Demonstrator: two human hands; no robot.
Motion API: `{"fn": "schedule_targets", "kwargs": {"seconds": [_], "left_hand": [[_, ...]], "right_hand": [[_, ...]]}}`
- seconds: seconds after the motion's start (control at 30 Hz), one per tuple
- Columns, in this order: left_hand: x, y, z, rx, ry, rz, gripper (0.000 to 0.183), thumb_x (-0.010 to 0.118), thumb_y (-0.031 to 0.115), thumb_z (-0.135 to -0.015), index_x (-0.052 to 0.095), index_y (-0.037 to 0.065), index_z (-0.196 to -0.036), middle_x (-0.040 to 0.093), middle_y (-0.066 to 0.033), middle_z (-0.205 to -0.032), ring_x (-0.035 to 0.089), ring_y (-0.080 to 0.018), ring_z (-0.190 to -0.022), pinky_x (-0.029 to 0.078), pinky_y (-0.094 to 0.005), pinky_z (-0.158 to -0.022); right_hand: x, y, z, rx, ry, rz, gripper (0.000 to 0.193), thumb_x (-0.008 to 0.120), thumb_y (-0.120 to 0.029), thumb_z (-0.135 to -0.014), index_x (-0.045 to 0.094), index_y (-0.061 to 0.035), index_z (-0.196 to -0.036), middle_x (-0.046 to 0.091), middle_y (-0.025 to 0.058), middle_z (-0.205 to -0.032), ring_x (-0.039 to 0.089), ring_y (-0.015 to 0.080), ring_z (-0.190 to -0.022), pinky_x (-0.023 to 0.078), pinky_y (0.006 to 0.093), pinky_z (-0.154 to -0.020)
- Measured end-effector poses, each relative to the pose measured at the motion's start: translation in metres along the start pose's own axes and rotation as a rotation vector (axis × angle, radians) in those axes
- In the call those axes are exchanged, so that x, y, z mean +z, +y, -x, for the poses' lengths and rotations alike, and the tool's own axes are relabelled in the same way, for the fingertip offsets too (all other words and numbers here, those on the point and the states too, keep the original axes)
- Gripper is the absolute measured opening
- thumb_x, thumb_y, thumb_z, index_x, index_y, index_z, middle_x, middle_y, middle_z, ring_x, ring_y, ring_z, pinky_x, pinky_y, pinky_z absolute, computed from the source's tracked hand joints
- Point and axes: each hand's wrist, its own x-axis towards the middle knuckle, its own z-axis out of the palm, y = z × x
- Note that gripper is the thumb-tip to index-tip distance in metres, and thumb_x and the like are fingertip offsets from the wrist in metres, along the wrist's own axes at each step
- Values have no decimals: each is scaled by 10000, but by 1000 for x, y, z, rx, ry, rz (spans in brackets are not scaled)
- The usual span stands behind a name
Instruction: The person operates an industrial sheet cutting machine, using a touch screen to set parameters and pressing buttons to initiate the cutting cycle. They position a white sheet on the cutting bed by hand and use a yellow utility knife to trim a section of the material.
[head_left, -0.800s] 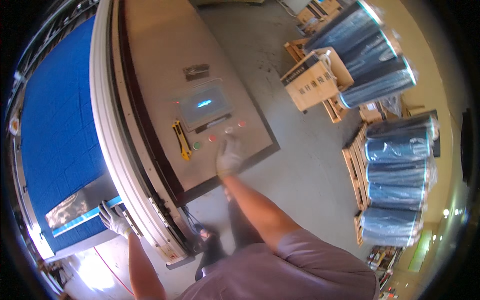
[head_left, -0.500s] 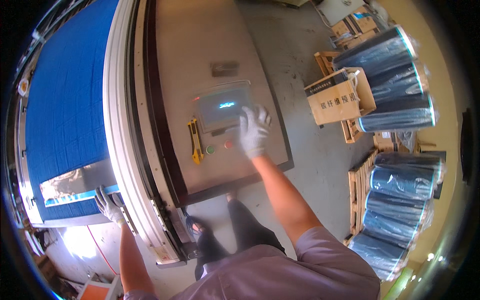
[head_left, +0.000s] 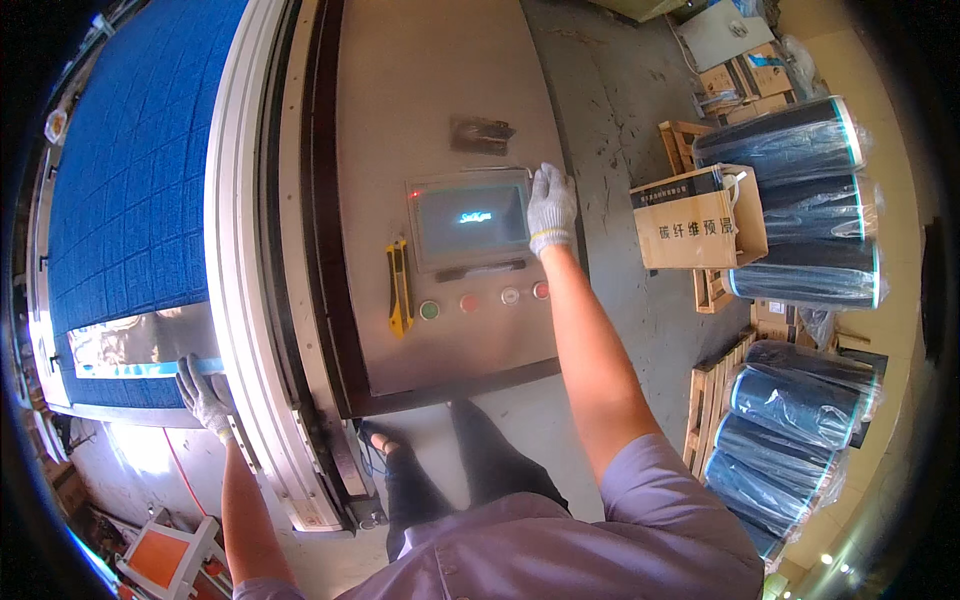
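My left hand (head_left: 206, 398), in a light knitted glove, lies with its fingers apart at the near edge of a shiny sheet strip (head_left: 140, 342) with a light blue border. The strip rests on the blue bed (head_left: 130, 190) of a machine. My right hand (head_left: 552, 208), gloved too, has its fingers stretched out at the right edge of a lit display screen (head_left: 470, 220) on a grey-brown panel (head_left: 440, 90). Neither hand shows anything held. Left of the screen lies a yellow utility knife (head_left: 400, 288). A green button (head_left: 429, 310) and red buttons (head_left: 469, 302) sit below the screen.
A pale metal beam (head_left: 235, 250) runs between bed and panel. To the right, an open cardboard box (head_left: 690, 225) sits by plastic-wrapped dark rolls (head_left: 790, 200). More wrapped rolls (head_left: 800, 385) lie beside a wooden pallet (head_left: 703, 400). An orange-topped stand (head_left: 158, 555) is at lower left.
My right hand has moved up and right, from the screen's lower right corner to its right edge, uncovering more buttons. My left hand stays by the strip. The whole view has shifted slightly.
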Motion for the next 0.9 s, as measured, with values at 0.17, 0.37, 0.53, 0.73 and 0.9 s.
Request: {"fn": "schedule_targets", "kwargs": {"seconds": [0.17,0.37,0.53,0.73,0.9], "left_hand": [[6,-11,7,26,9,-13,564,391,435,-989,407,147,-1474,413,-164,-1495,380,-425,-1360,298,-503,-1147],[-9,3,-1,33,13,8,560,399,420,-987,416,131,-1466,427,-168,-1483,381,-432,-1354,296,-503,-1147],[-20,20,-5,-43,-56,-38,570,409,407,-977,392,149,-1485,402,-154,-1507,360,-438,-1368,290,-498,-1150],[-14,9,-3,-36,-66,-50,581,415,401,-971,372,168,-1501,380,-142,-1525,339,-426,-1385,272,-504,-1156],[-21,25,-7,-62,-57,-66,574,421,405,-971,389,173,-1495,397,-155,-1507,356,-416,-1372,259,-506,-1158]], "right_hand": [[3,-24,-22,159,-305,20,243,566,-273,-953,683,-65,-998,649,209,-1042,630,400,-948,504,456,-822],[9,-6,-23,150,-326,-57,220,596,-265,-943,672,-70,-1008,655,204,-1028,632,391,-952,505,441,-815],[2,-9,-14,18,-196,-150,166,601,-244,-936,661,-98,-987,699,175,-942,668,369,-881,517,456,-751],[-1,-14,-13,52,-242,-165,163,606,-223,-941,668,-110,-1041,640,197,-1065,627,393,-983,504,443,-833],[1,-9,-15,86,-253,-125,163,609,-217,-938,665,-109,-1046,640,201,-1063,625,397,-984,503,448,-835]]}}
